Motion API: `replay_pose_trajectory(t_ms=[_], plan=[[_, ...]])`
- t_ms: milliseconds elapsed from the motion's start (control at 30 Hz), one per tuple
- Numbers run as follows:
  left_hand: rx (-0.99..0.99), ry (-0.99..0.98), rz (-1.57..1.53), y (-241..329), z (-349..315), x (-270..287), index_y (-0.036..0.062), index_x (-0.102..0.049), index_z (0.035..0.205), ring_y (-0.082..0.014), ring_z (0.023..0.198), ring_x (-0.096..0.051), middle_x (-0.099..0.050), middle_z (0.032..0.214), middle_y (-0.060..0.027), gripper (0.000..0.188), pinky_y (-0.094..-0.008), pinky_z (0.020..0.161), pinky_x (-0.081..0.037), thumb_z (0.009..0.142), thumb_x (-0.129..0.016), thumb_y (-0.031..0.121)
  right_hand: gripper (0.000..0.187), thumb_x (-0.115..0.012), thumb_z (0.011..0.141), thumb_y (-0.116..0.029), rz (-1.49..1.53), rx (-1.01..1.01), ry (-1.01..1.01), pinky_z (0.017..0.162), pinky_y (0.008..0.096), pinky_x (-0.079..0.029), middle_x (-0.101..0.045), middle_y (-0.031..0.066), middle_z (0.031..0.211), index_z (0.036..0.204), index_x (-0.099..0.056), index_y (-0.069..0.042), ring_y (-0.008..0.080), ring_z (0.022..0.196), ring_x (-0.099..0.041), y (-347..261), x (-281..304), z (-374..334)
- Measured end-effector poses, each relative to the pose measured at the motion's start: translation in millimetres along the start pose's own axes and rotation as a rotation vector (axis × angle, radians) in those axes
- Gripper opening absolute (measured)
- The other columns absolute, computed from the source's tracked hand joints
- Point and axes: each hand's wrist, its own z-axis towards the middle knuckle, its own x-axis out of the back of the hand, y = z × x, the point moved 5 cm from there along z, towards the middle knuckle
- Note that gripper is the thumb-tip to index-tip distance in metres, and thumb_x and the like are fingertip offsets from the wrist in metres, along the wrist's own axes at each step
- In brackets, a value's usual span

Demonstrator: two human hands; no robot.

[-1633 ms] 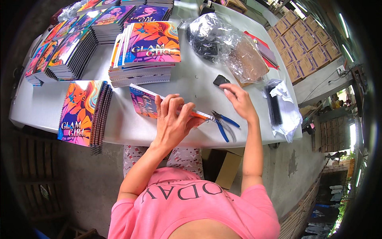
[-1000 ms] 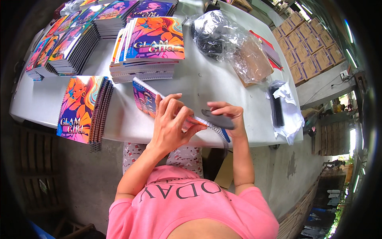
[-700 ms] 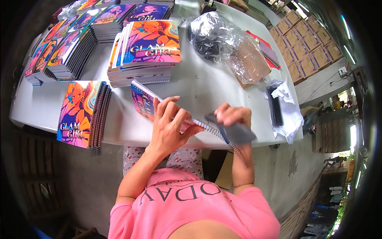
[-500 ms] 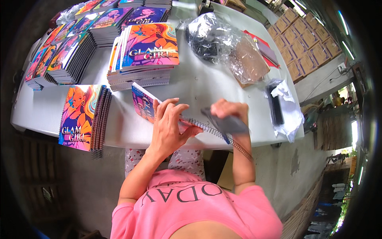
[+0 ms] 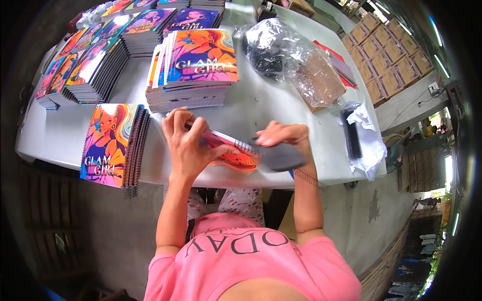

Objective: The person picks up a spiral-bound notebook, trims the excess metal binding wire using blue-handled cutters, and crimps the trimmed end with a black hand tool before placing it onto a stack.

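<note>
My left hand is closed around a spiral notebook with a colorful cover, held tilted above the table's near edge. In my right hand is a dark grey, flat tool, blurred by motion; I cannot make out its exact kind. The tool sits at the notebook's right end, by its punched edge. A dark spiral wire shows past the tool, across my right forearm. How much of the wire runs through the notebook's holes is hard to see.
Left of my hands lies a pile of coiled notebooks. A taller stack of unbound ones stands ahead, with more stacks at the far left. Clear plastic bags and wrapped black coils lie right. Cartons are piled beyond.
The tool has come left and down to the notebook's end, and the stretch of bare wire between them has gone from view. The notebook has turned in my left hand. The view has shifted slightly.
</note>
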Motion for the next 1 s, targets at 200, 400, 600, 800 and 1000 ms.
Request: replay_pose_trajectory(t_ms=[200, 400, 600, 800, 1000], plan=[[-0.099, 0.060, -0.139, 0, -1, -1, 0.0086, -0.053, 0.068, -0.0336, 0.108, -0.041, -0.046, 0.100, -0.0098, 0.055, -0.0486, 0.089, -0.032, 0.039, -0.083, 0.046, 0.027, -0.055, 0.067, 0.013, -0.278, -0.096, -0.012, 0.077, 0.0266, -0.050, -0.069, 0.0113, 0.082, 0.084, -0.071, 0.000, 0.0161, 0.081, -0.064, 0, -10, 11], [-0.105, 0.047, -0.177, 4, 4, -5, 0.0059, -0.053, 0.066, -0.0371, 0.118, -0.037, -0.046, 0.112, -0.0121, 0.058, -0.0476, 0.095, -0.032, 0.040, -0.082, 0.049, 0.033, -0.050, 0.065, 0.016, -0.263, -0.118, 0.071, 0.075, 0.0270, -0.050, -0.069, 0.0125, 0.081, 0.082, -0.072, -0.001, 0.0170, 0.078, -0.064, 14, 1, 13], [-0.102, 0.042, -0.232, -2, 2, -5, 0.0071, -0.053, 0.069, -0.0371, 0.122, -0.035, -0.044, 0.118, -0.0142, 0.057, -0.0504, 0.096, -0.031, 0.043, -0.083, 0.049, 0.030, -0.049, 0.066, 0.016, -0.407, -0.250, 0.205, 0.076, 0.0304, -0.051, -0.069, 0.0125, 0.081, 0.079, -0.071, -0.001, 0.0181, 0.074, -0.064, 19, 4, 11], [0.062, -0.031, -0.365, -8, 4, -8, 0.0039, -0.054, 0.076, -0.0360, 0.122, -0.036, -0.038, 0.125, -0.0179, 0.065, -0.0477, 0.095, -0.036, 0.045, -0.084, 0.052, 0.023, -0.059, 0.065, 0.011, -0.456, -0.358, 0.211, 0.076, 0.0295, -0.052, -0.069, 0.0120, 0.082, 0.081, -0.071, 0.000, 0.0205, 0.077, -0.066, 37, 17, 9], [-0.120, 0.013, -0.301, -39, -4, -15, 0.0043, -0.050, 0.108, -0.0209, 0.086, -0.046, -0.040, 0.123, -0.0106, 0.079, -0.0297, 0.066, -0.039, 0.052, -0.084, 0.048, 0.023, -0.067, 0.064, 0.004, -0.391, -0.201, 0.052, 0.069, 0.0264, -0.050, -0.070, 0.0066, 0.081, 0.084, -0.073, -0.007, 0.0140, 0.075, -0.065, 32, -5, 23]])
